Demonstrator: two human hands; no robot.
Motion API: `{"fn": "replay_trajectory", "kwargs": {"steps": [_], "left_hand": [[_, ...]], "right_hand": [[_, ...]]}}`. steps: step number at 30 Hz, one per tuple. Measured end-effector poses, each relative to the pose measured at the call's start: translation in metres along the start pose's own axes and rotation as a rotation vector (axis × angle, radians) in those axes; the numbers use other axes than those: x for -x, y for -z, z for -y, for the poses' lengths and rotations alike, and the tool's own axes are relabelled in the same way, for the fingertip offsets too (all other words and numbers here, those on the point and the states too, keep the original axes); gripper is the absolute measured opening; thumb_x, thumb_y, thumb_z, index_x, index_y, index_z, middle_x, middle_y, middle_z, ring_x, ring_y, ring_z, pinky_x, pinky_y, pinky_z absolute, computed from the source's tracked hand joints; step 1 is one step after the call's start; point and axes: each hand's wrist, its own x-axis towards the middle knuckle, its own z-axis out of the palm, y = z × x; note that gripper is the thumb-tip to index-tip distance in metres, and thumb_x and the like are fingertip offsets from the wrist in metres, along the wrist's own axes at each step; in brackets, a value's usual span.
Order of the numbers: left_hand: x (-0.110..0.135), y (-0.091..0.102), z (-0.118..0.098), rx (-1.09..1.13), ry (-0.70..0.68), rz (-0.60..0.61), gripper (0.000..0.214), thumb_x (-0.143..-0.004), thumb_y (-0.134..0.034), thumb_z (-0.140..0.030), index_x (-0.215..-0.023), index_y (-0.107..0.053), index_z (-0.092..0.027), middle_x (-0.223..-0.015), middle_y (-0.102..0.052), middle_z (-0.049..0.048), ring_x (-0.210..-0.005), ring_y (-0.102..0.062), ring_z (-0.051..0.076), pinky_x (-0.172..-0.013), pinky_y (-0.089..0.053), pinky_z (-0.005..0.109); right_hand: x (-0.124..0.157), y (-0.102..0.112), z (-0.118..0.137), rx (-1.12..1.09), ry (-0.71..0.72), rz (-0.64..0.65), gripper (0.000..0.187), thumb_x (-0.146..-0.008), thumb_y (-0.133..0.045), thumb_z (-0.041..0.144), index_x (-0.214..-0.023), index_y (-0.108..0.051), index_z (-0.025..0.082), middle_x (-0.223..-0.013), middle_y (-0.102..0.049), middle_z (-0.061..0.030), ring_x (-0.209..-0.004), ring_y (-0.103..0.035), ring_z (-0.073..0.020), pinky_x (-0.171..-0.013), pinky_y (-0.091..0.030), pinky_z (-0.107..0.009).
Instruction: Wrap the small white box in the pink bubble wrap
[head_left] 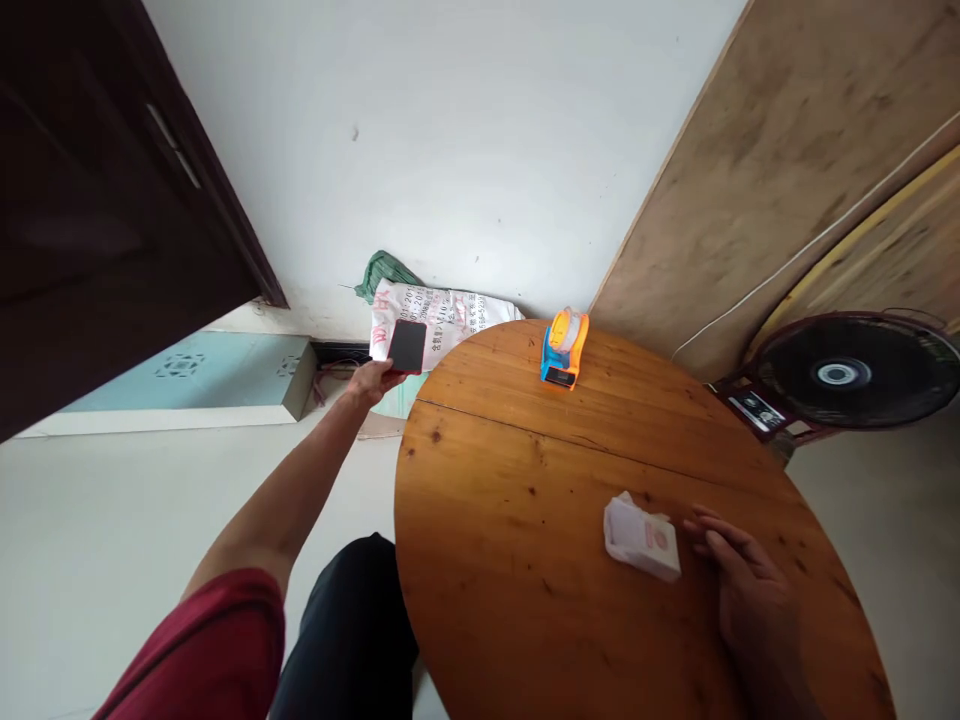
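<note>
Clock dial = round wooden tabletop (495, 590), 12 at the far side, directions as they look in the head view. Left to right:

Dark brown door (97, 200) out at 10, metal handle (172, 145) on it. Red sleeve (210, 650) at 8-9. Pale blue box (232, 375) with dark square motifs on top, on the floor between 9 and 10. Dark trouser leg (352, 620) near 9, by the tabletop edge.

Left hand (371, 380) out at 10, arm stretched. Grip closed on the near edge of a dark, flat, phone-like device (408, 347) with red edging; device is just off the rim, dark face up. Green bag (386, 270) and white printed sack (480, 315) behind it at 10-11, against the white wall (450, 120).

Orange-and-blue tape dispenser (564, 350) on the tabletop at 11, near the rim, roll at its far end.

Small pale carton (645, 540) about mid-dial, left part in a crumpled whitish wrapper, red print on the right part. Right hand (742, 575) at 3 from it, just beside; grip loosely open, fingers slightly curled, nothing seen in it.

Round black fan (900, 370) beyond the rim at 1-2.
</note>
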Motion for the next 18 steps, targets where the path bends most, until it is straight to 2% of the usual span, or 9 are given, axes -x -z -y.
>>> {"fn": "replay_trajectory", "kwargs": {"steps": [1,3,6,9,12,15,16,18], "left_hand": [[0.025,0.015,-0.007,0.003,-0.032,0.008,0.006,-0.090,-0.062,-0.015,-0.089,-0.062,-0.009,-0.085,-0.067,0.0055,-0.077,-0.066,0.014,-0.071,-0.057,0.027],[0.080,0.048,-0.021,0.021,-0.099,0.022,0.013,-0.087,-0.063,-0.008,-0.075,-0.057,-0.011,-0.071,-0.064,0.0014,-0.068,-0.065,0.012,-0.066,-0.057,0.024],[0.168,0.091,-0.036,0.042,-0.155,0.061,0.018,-0.082,-0.068,-0.008,-0.071,-0.055,-0.013,-0.067,-0.063,-0.0004,-0.063,-0.067,0.013,-0.061,-0.059,0.023],[0.248,0.112,-0.040,0.140,-0.203,0.201,0.018,-0.076,-0.077,-0.011,-0.076,-0.059,-0.014,-0.068,-0.063,-0.0031,-0.062,-0.068,0.012,-0.059,-0.061,0.023],[0.308,0.112,-0.034,0.208,-0.220,0.299,0.024,-0.070,-0.083,-0.016,-0.080,-0.061,-0.015,-0.075,-0.066,-0.0033,-0.065,-0.070,0.013,-0.056,-0.061,0.020],[0.347,0.095,-0.018,0.232,-0.173,0.371,0.029,-0.067,-0.086,-0.017,-0.086,-0.063,-0.016,-0.074,-0.067,-0.0046,-0.061,-0.069,0.011,-0.055,-0.062,0.020],[0.357,0.086,-0.010,0.226,-0.149,0.404,0.030,-0.067,-0.086,-0.017,-0.087,-0.063,-0.017,-0.075,-0.068,-0.0045,-0.061,-0.070,0.011,-0.055,-0.062,0.020],[0.371,0.063,0.007,0.211,-0.109,0.485,0.030,-0.068,-0.086,-0.020,-0.086,-0.063,-0.016,-0.075,-0.068,-0.0036,-0.060,-0.069,0.011,-0.055,-0.062,0.020]], "right_hand": [[-0.001,0.001,-0.002,-0.007,0.011,0.010,0.029,-0.068,-0.081,0.041,-0.084,-0.072,0.019,-0.113,-0.071,-0.0049,-0.094,-0.067,-0.0146,-0.070,-0.052,-0.019],[-0.004,0.001,-0.005,-0.023,0.026,0.025,0.030,-0.067,-0.080,0.041,-0.085,-0.071,0.019,-0.113,-0.070,-0.0062,-0.092,-0.068,-0.0162,-0.067,-0.053,-0.022],[-0.007,-0.003,-0.003,-0.074,0.043,0.008,0.032,-0.063,-0.080,0.042,-0.082,-0.069,0.019,-0.111,-0.070,-0.0070,-0.084,-0.069,-0.0181,-0.061,-0.051,-0.026],[-0.001,-0.008,0.015,-0.163,0.061,-0.028,0.029,-0.058,-0.079,0.039,-0.075,-0.067,0.019,-0.100,-0.071,-0.0069,-0.079,-0.069,-0.0205,-0.062,-0.051,-0.032],[0.023,-0.007,0.056,-0.212,0.208,-0.208,0.020,-0.065,-0.073,0.040,-0.070,-0.067,0.022,-0.087,-0.070,-0.0077,-0.073,-0.068,-0.0240,-0.066,-0.051,-0.042],[0.072,-0.003,0.108,-0.179,0.436,-0.255,0.010,-0.079,-0.068,0.037,-0.076,-0.071,0.028,-0.097,-0.072,-0.0104,-0.080,-0.069,-0.0259,-0.074,-0.052,-0.045],[0.093,-0.003,0.123,-0.111,0.478,-0.171,0.010,-0.083,-0.066,0.037,-0.086,-0.072,0.029,-0.100,-0.072,-0.0096,-0.087,-0.069,-0.0258,-0.080,-0.053,-0.045],[0.137,-0.012,0.144,0.018,0.533,0.068,0.019,-0.087,-0.063,0.039,-0.097,-0.073,0.026,-0.096,-0.074,-0.0076,-0.083,-0.069,-0.0238,-0.078,-0.056,-0.043]]}}
